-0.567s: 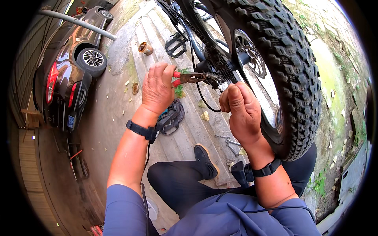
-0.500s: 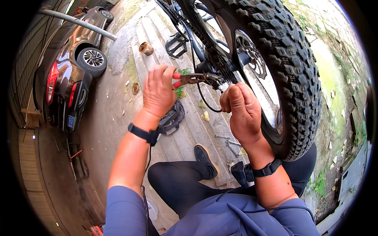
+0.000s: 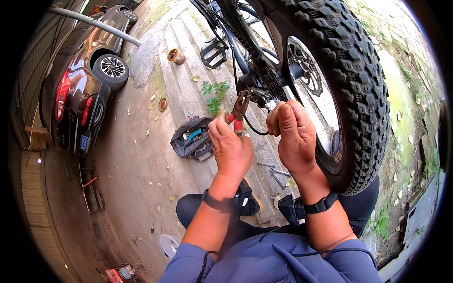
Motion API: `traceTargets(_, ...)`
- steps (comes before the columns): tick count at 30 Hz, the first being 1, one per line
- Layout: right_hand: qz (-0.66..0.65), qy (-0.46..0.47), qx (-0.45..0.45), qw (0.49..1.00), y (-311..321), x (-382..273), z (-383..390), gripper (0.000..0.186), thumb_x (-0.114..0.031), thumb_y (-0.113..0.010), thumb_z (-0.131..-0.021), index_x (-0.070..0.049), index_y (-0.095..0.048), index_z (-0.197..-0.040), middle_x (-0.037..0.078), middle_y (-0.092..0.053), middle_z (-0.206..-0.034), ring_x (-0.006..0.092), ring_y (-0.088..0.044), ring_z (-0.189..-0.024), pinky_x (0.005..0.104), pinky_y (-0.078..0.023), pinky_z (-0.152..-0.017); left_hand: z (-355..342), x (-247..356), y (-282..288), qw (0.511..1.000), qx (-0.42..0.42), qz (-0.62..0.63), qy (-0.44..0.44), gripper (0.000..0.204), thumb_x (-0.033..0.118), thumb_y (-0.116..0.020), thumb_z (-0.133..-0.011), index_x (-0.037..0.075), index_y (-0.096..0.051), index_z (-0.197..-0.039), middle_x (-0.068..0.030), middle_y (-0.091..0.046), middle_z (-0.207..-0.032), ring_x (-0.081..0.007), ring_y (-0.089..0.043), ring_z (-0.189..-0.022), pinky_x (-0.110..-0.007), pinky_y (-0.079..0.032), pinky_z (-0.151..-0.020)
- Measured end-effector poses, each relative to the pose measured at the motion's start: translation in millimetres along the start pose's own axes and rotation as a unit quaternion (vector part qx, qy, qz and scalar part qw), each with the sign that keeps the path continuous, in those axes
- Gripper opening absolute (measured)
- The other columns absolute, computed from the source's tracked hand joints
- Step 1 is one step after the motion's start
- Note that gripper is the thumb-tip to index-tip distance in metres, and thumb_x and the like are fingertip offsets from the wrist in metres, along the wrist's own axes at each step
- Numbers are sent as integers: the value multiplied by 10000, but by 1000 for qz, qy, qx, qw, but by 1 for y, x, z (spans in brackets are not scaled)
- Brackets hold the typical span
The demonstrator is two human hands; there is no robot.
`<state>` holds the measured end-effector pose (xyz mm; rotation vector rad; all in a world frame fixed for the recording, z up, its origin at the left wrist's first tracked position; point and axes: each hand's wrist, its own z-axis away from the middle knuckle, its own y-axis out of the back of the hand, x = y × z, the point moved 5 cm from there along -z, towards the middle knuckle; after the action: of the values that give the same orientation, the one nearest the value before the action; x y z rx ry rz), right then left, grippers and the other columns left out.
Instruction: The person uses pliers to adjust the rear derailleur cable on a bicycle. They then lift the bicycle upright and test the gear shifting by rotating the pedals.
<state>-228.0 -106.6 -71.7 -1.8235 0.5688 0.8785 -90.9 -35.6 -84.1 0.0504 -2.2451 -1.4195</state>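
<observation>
A bicycle stands with its knobby rear tyre [image 3: 356,94] up close, showing a cassette [image 3: 270,84], a brake disc [image 3: 309,70] and a pedal [image 3: 213,53]. My left hand [image 3: 230,146] is closed on red-handled pliers [image 3: 240,107], whose jaws point up at the derailleur [image 3: 259,95] beside the cassette. My right hand [image 3: 295,132] is closed in a pinch just right of the pliers, below a silvery fitting at the derailleur; what its fingers hold is hidden. A black cable loops between my two hands.
A dark bag [image 3: 181,144] with tools lies on stepped concrete [image 3: 177,85], with wrenches [image 3: 276,177] by my knee and a rusty can [image 3: 175,56] farther off. A car [image 3: 71,108] and a metal pole [image 3: 94,26] are at left, a red-topped machine [image 3: 120,273] at lower left.
My left hand and the pliers have swung right and down, the pliers now angled upward rather than lying sideways, exposing more of the bag. My right hand has shifted only slightly.
</observation>
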Motion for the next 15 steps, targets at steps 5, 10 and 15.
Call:
traceTargets(5,-3,2,5,1000,0,-2,-1,340,-273,-425,-1086,-46,-444,-833,30,-450,-706,121,-424,-657,260,-364,-623,4,9,-9,999,3,19,44,628,-40,-599,-713,-80,-371,-1297,-256,-436,-1196,-447,-427,-1162,-490,-336,-1053)
traceTargets(10,-7,11,0,1000,-2,-3,-1,341,-274,-429,-1084,-48,-442,-829,31,-447,-706,121,-420,-657,262,-362,-623,7,12,-11,998,-2,31,53,603,-42,-590,-715,-84,-379,-1278,-255,-437,-1177,-449,-429,-1143,-496,-338,-1041)
traceTargets(15,-8,10,3,1000,-2,-4,-2,344,-280,-432,-1083,-48,-446,-829,31,-448,-706,122,-418,-658,262,-359,-623,7,12,-12,998,17,29,51,600,-51,-589,-708,-86,-382,-1270,-255,-442,-1166,-446,-437,-1134,-497,-344,-1033)
